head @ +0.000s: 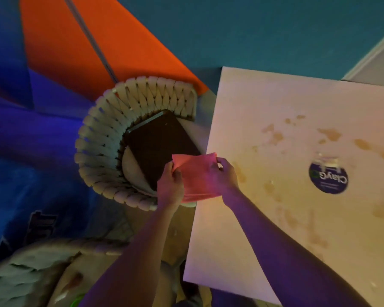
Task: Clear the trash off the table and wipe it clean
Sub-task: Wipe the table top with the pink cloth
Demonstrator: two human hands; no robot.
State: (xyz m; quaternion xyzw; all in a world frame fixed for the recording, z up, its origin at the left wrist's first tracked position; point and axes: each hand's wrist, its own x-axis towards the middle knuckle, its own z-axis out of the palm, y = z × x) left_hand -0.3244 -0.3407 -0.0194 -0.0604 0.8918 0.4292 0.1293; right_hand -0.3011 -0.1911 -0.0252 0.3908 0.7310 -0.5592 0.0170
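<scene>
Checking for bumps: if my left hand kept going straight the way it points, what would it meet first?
Probably the dark cushion in the woven chair, just beyond the left hand; depth is unclear.

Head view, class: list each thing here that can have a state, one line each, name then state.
Pink cloth: folded, held up by both hands at the table's left edge.
Left hand: grips the cloth's left side.
Right hand: pinches the cloth's right corner.
Table: stained with brownish spills, not yet wiped.
Round container: standing on the table, seen from above.
Woven chair: beside the table, dark cushion on the seat.
</scene>
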